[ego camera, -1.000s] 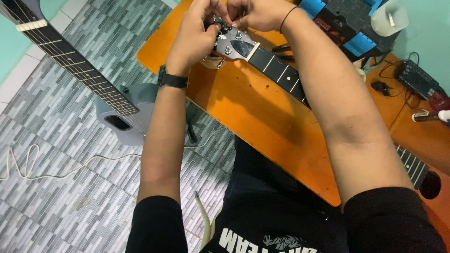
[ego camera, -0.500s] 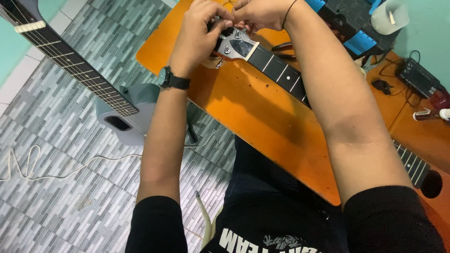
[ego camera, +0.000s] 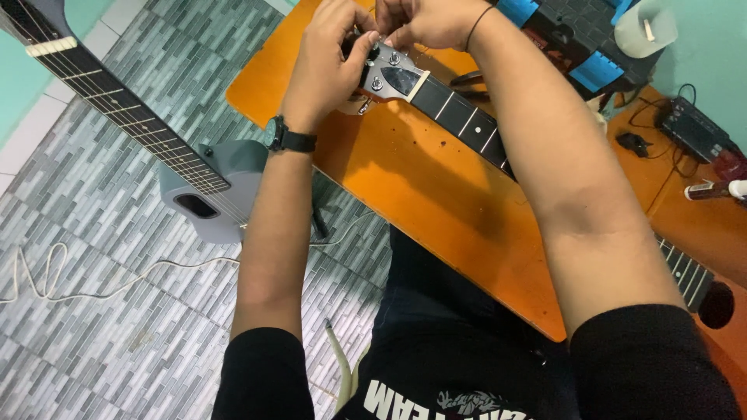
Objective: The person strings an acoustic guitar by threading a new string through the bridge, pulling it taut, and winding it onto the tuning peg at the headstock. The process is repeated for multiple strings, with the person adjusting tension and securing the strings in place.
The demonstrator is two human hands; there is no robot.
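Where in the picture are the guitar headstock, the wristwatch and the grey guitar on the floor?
guitar headstock [ego camera: 391, 76], head view, on its flat face between the tuning pegs.
wristwatch [ego camera: 275, 134], head view, on the dial at the left wrist.
grey guitar [ego camera: 204, 190], head view, on its body.

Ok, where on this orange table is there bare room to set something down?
The orange table is bare in a broad patch between its near edge and the guitar neck, below the left hand. It is crowded at the headstock, where the left hand and right hand work, and at the far right around the black device and cables.
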